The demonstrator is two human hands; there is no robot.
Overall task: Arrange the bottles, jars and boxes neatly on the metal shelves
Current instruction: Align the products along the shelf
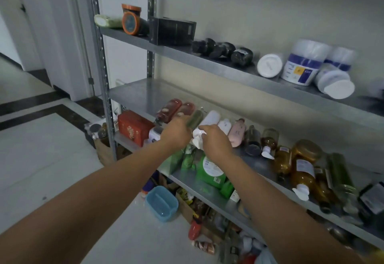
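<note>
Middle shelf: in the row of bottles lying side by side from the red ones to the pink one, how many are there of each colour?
red bottles: 2
green bottle: 1
white bottles: 2
pink bottle: 1
Total: 6
The left hand holds the green bottle; the right hand grips the pump end of one white bottle.

Wall (270, 14): pale, plain, 1 o'clock. Floor (52, 159): white tile, 8 o'clock; black border (70, 114), 9 o'clock. Light dim.
</note>
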